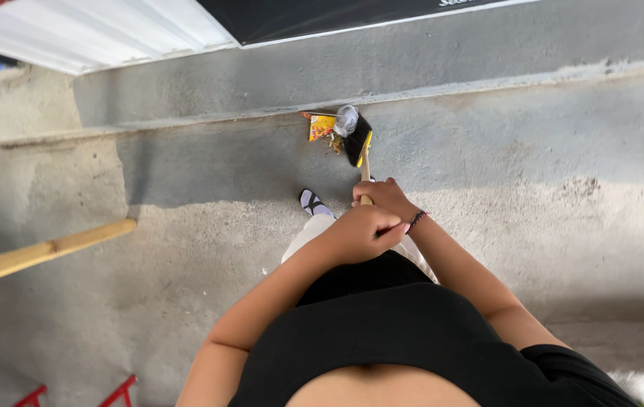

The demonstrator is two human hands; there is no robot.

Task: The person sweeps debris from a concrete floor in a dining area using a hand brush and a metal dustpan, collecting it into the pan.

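Both my hands grip one wooden broom handle (365, 169) in front of my body. My left hand (360, 232) is closed around its near end, and my right hand (384, 197), with a bead bracelet at the wrist, is closed on it just beyond. The black broom head (357, 140) rests on the concrete floor against a small heap of rubbish: a yellow and orange wrapper (320, 126) and a crumpled clear plastic piece (345, 120). The heap lies at the foot of a concrete step (442, 92). My sandalled foot (311, 202) stands just left of the handle.
A thick wooden pole (43, 251) juts in from the left edge. Red metal bars (119, 392) show at the bottom left. A white corrugated sheet (96, 30) and a dark board (322, 15) stand beyond the step. Rough concrete floor (563, 188) spreads to the right.
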